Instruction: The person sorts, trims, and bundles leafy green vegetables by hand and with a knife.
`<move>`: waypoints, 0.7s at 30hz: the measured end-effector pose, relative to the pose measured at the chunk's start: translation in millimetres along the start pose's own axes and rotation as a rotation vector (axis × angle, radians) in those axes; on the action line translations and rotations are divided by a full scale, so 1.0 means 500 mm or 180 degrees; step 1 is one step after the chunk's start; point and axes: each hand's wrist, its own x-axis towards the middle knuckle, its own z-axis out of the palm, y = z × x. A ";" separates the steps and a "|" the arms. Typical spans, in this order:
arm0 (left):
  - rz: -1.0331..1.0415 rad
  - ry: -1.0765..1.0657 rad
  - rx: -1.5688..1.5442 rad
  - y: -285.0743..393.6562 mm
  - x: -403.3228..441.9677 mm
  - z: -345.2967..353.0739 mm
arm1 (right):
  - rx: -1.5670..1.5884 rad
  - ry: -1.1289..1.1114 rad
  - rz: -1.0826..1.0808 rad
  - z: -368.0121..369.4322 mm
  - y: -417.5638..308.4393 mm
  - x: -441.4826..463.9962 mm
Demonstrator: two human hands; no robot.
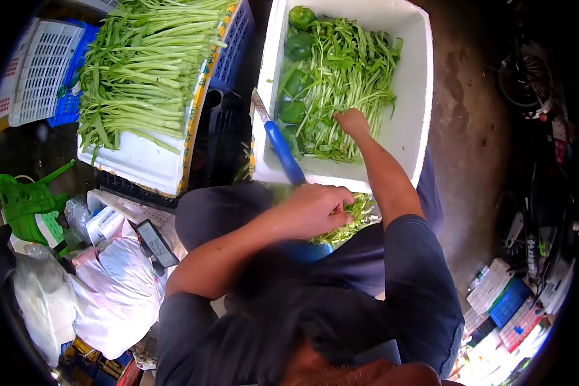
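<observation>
Inside the foam box [410, 122], the leafy stems [360, 71] lie in the middle, and the peppers [298, 46] make a row along its left wall. The right hand [352, 122] is in the box, at the stems. The knife [282, 148] crosses above the box's near left corner; the left hand [312, 209] is just outside its near side. To the left of the box, the tray [138, 166] bears the stalks [145, 83]. Beyond the tray, farther from the box, are the crates [48, 71].

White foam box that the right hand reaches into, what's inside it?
Leafy green stems, with what look like green peppers along the left side; the right hand is at the stems. Anything lying beneath them is covered and can't be seen.
</observation>
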 end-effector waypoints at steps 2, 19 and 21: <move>-0.0028 0.0046 -0.0148 -0.003 0.005 -0.010 | -0.0040 0.0003 0.0056 0.025 0.011 0.020; -0.0166 0.0168 -0.0542 0.024 -0.008 -0.044 | 0.0648 -0.0291 0.0699 0.038 0.008 0.039; -0.0160 0.0173 -0.0532 0.026 -0.006 -0.048 | 0.0679 -0.0290 0.0721 0.050 0.014 0.049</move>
